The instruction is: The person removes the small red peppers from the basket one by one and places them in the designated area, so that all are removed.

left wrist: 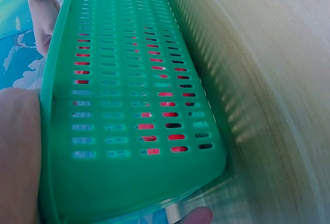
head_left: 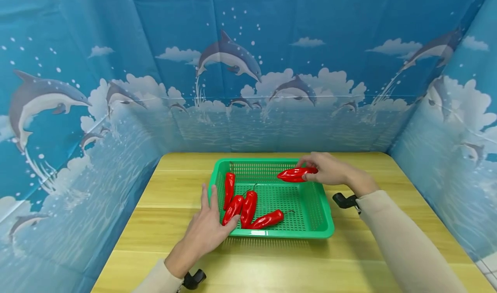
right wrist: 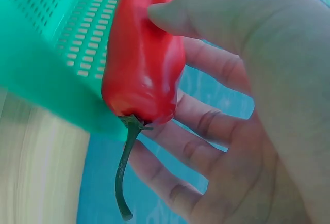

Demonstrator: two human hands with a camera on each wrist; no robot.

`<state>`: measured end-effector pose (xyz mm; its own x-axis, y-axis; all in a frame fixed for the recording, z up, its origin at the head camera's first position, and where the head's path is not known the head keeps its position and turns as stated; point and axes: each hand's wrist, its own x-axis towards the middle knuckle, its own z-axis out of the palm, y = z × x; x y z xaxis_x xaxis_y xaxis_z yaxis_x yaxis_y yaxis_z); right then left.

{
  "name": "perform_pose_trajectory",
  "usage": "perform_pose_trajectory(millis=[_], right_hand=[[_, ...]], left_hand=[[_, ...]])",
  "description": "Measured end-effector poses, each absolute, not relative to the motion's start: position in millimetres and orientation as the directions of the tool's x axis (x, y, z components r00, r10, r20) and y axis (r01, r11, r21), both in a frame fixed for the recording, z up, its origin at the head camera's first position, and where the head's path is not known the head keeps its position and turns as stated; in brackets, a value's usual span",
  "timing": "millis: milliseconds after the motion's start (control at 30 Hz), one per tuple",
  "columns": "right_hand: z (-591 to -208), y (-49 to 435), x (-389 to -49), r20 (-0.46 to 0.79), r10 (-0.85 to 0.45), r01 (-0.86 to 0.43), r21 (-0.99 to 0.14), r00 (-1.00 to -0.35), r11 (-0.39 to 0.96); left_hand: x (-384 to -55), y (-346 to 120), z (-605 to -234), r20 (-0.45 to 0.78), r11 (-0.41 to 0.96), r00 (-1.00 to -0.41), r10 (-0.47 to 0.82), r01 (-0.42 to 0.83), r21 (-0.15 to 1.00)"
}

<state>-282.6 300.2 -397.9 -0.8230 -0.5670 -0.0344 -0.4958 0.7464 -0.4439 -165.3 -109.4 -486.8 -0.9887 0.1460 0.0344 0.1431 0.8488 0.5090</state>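
"Five peppers are shown, then?"

"Five, yes. Four are gathered mostly on the left side of a green basket, set on a bench. The fifth pepper is held over the far right part of it, tip turned left."

"How is it held?"

"It is pinched in the right grip, between thumb and fingers. The stem, seen from the right wrist, is left free."

"And the left grip?"

"That one is laid at the basket's near left corner. Its visible fingers are held straight, not clenched, and no pepper is grasped there."

"How should such a pepper be handled?"

"A light load is to be expected. The body is judged firm rather than soft, and the glossy skin may be found slippery. Hold is best taken round the middle of the body, thumb set against fingers, without hard squeezing. The thin stem is better avoided, since it could be bent or snapped."
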Motion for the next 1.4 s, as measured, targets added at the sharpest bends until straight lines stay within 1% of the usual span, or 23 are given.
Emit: perform_pose_trajectory(millis=[300, 667, 933, 1400], right_hand=[[-396, 323, -279, 0.007, -0.522, -0.475, -0.425, -0.853, 0.770], [-400, 349, -281, 0.001, -0.458, -0.414, -0.430, -0.889, 0.803], [-401, 363, -281, 0.017, -0.439, -0.405, -0.416, -0.898, 0.814], [-407, 385, -282, 0.007, -0.408, -0.375, -0.409, -0.913, 0.832]], left_hand=[[-166, -109, -488, 0.049, 0.846, -0.987, 0.150, 0.154, 0.511], [-168, -111, -492, 0.053, 0.853, -0.986, 0.157, 0.162, 0.496], [-170, -113, -494, 0.056, 0.854, -0.986, 0.154, 0.162, 0.495], [-171, -113, -494, 0.047, 0.852, -0.987, 0.154, 0.156, 0.500]])
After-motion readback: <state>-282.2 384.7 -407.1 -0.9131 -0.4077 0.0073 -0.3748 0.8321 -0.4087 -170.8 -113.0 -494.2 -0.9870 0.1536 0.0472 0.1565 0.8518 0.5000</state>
